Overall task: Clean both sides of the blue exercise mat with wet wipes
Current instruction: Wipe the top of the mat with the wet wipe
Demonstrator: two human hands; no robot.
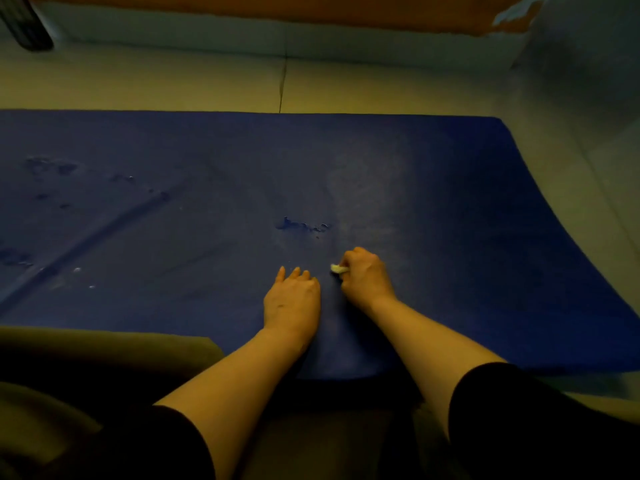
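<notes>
The blue exercise mat point(207, 174) lies flat across the floor and fills the middle of the view. Its surface shows worn, chipped patches near the centre and at the left, plus a long diagonal crease on the left. My right hand point(365, 277) grips a small crumpled white wet wipe point(338, 269) and holds it down on the mat near the front edge. My left hand point(292, 299) rests flat on the mat just left of it, fingers straight. A paler streak on the mat runs up from the wipe.
Pale floor tiles point(173, 81) surround the mat, with a white skirting and orange wall point(277, 3) behind. A dark object point(26, 24) stands at the far left corner. My knees in dark clothing point(86, 393) sit at the mat's front edge.
</notes>
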